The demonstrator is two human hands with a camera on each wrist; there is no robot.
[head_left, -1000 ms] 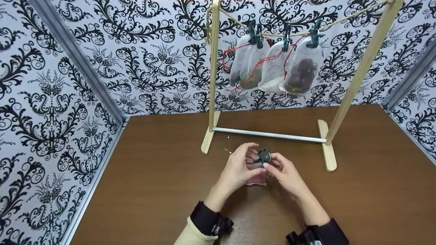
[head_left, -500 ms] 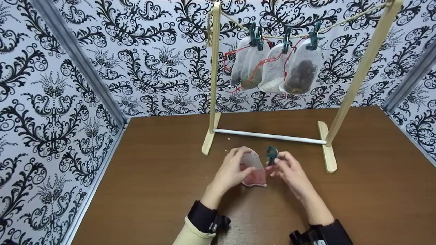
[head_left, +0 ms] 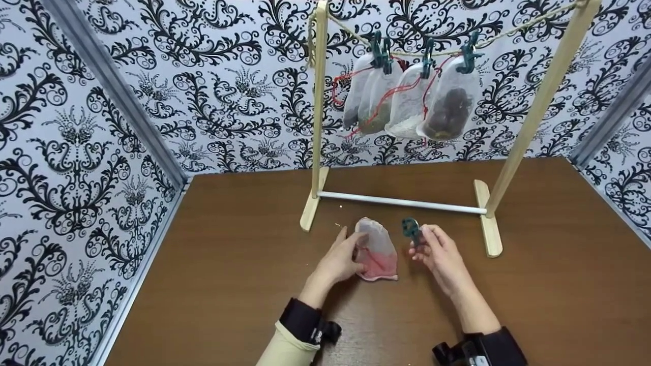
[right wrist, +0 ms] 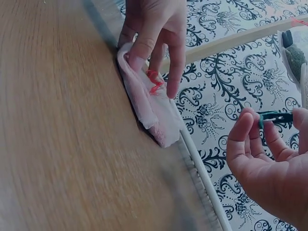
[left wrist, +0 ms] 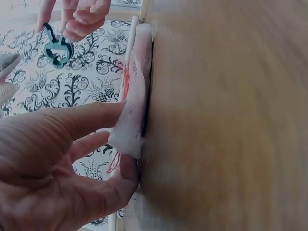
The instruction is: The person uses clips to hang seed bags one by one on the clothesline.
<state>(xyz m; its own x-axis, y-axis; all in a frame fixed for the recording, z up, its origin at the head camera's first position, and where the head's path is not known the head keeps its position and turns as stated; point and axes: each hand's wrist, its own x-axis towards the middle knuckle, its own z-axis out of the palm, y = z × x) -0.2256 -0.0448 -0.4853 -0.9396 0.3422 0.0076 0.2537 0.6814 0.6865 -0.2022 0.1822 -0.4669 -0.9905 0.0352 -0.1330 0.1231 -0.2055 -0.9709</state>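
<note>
A small white mesh drawstring bag point(head_left: 375, 241) with pink contents lies flat on the table. My left hand point(head_left: 335, 262) is at its left side, thumb and fingers bent at the edge; the left wrist view shows the bag's end point(left wrist: 126, 137) between thumb and forefinger. Red drawstring point(right wrist: 154, 82) shows beside the fingers in the right wrist view. My right hand point(head_left: 441, 254) pinches a dark green plastic spring clip point(head_left: 409, 227) by its handles, just right of the bag and raised off the table. The clip's round end points up and away from the palm.
Behind stands a wooden rack with a left post point(head_left: 319, 112), a right post point(head_left: 539, 112) and a white bottom bar point(head_left: 402, 202). Several filled mesh bags point(head_left: 450, 109) with red strings hang by green clips from its rope point(head_left: 529, 23). Small crumbs point(head_left: 337, 224) lie left of the bag.
My right hand has drawn away from the left with the clip, to the right. My left hand has slid left across the bag, so more of the bag shows lying on the table.
</note>
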